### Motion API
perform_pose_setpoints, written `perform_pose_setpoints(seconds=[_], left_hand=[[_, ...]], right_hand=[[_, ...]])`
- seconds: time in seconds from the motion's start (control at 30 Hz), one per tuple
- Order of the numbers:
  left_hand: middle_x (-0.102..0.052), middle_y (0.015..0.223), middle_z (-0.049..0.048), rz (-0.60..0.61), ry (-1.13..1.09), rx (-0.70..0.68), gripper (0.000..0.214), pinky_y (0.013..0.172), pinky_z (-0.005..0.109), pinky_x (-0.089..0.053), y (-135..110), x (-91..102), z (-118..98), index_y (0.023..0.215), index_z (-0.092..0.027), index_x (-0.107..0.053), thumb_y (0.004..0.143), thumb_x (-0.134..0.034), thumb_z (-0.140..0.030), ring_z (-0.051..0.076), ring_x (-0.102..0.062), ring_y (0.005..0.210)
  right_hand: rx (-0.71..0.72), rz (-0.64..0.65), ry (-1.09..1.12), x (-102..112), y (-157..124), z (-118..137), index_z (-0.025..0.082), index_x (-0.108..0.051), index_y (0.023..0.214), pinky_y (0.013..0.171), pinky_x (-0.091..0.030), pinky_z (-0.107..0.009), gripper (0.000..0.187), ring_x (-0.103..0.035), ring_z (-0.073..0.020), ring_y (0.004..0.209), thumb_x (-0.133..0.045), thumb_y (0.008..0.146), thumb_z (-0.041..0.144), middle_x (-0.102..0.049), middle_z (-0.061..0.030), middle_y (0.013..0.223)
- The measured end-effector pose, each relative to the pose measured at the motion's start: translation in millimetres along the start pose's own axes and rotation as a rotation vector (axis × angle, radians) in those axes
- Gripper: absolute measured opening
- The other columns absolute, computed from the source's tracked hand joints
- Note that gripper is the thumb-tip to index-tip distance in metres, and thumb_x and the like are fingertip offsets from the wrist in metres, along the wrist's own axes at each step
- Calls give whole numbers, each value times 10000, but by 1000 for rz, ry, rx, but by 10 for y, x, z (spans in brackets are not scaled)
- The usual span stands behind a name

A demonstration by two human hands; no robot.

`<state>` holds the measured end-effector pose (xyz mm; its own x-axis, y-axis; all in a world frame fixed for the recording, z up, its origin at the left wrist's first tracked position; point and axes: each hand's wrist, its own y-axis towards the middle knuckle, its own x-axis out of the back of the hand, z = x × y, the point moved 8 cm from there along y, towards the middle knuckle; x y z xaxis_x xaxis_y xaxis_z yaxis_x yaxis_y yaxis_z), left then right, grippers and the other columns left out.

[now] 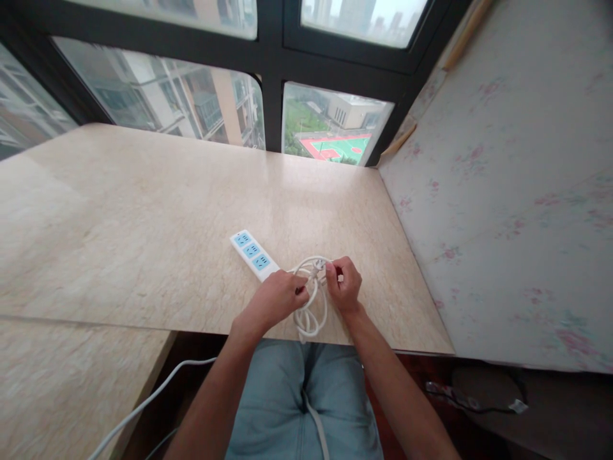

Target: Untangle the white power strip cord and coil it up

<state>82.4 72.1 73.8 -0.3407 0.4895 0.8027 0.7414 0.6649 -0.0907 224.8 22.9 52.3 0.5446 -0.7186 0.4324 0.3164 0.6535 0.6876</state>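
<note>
White cord (315, 273) lies in loose, overlapping loops between the two hands, its lowest loop nearest us, at the front edge of the countertop (335, 204). We find the left hand (280, 295) just beside the loops, fingers curled inward and thumb close to the forefinger; we cannot tell whether cord is pinched there. We note the right hand (345, 281) on the other side, thumb and forefinger brought together on the cord at the top of the bundle, the remaining fingers loosely bent. In our judgement, sound handling of the crossed strands calls for fingertip work: one hand steadying the crossing point while the other frees a single strand, without hard pulling that could tighten the bundle. We also advise watching the lowest loop, which could slide over the edge. Just beyond the left hand, we record the power strip (252, 254), lying flat and slanting away, sockets upward; tugging on the cord might drag it. Well to the right of the right hand stands a flower-patterned wall (502, 255); farthest, beyond both hands, we see a dark window frame (272, 83).
</note>
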Motion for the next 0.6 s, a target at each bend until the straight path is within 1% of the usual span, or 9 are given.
perform_pose_setpoints(seconds=[0.2, 0.4, 0.5, 0.6], left_hand=[[-504, 541, -19, -91, -103, -41, 233, 544, 246, -244, -22, -43, 42, 612, -152, -576, 823, -476, -157, 87, -418, 508], [-537, 554, -22, -175, -198, -75, 219, 537, 224, -277, -37, -44, 87, 677, -147, -653, 812, -480, -148, 80, -444, 513], [-561, 569, -24, -253, -327, -44, 227, 533, 206, -313, -56, -60, 162, 771, -148, -713, 831, -498, -193, 77, -458, 521], [-585, 602, -21, -366, -570, 39, 254, 515, 193, -353, -91, -97, 297, 921, -140, -736, 853, -541, -290, 78, -472, 526]], right_hand=[[-179, 3, 75, -65, 7, -155, 203, -537, 741, 566, -397, -253, 218, -491, -123, 583, -528, 922, 323, -538, 19, 653], [-338, 2, 135, -88, -41, -297, 205, -529, 730, 552, -388, -254, 266, -487, -129, 582, -521, 918, 394, -522, 25, 632], [-402, 28, 168, -123, -43, -351, 207, -530, 735, 541, -384, -248, 286, -483, -130, 584, -521, 918, 427, -513, 28, 627], [-448, 84, 208, -177, -20, -381, 204, -550, 746, 546, -391, -244, 293, -487, -129, 595, -530, 914, 444, -519, 27, 634]])
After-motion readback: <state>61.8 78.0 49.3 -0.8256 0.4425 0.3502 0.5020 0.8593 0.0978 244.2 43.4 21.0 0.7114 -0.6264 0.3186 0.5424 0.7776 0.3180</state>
